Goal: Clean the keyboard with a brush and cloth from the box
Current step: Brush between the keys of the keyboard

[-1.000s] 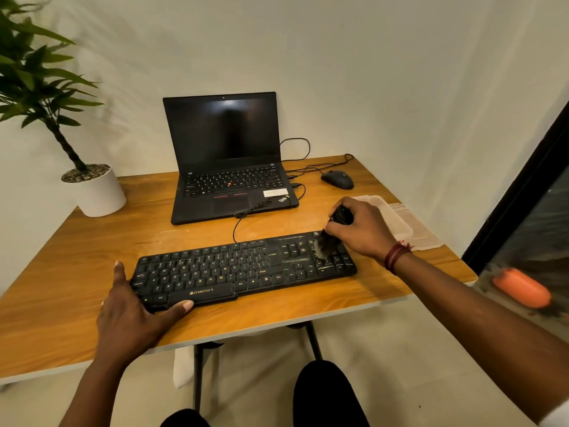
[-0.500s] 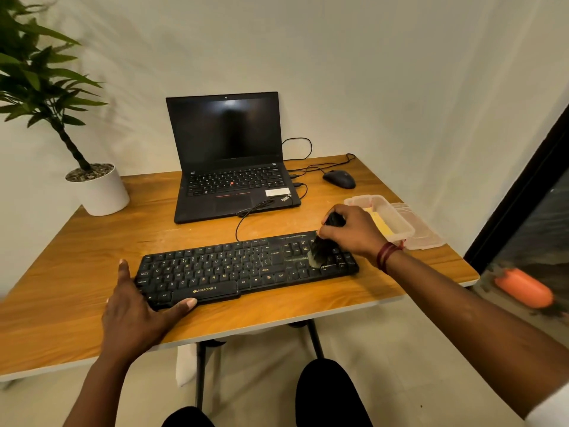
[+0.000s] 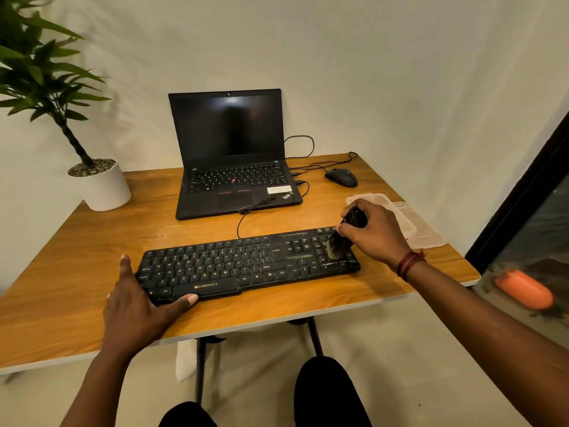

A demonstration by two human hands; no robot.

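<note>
A black keyboard (image 3: 234,266) lies across the front of the wooden table (image 3: 77,241). My right hand (image 3: 374,232) grips a black brush (image 3: 338,245) by its handle, bristles down on the number pad at the keyboard's right end. My left hand (image 3: 135,306) rests flat on the table against the keyboard's front left corner, thumb along the front edge, fingers apart. Behind my right hand stands the clear plastic box (image 3: 403,220), mostly hidden; I cannot see a cloth.
An open black laptop (image 3: 231,167) stands behind the keyboard, with cables and a black mouse (image 3: 341,177) to its right. A potted plant (image 3: 98,186) occupies the far left corner. The box's lid (image 3: 428,235) lies near the right table edge. My knees are below the table.
My right hand has shifted the brush a little to the right over the number pad and now covers the box again. My left hand has stayed put.
</note>
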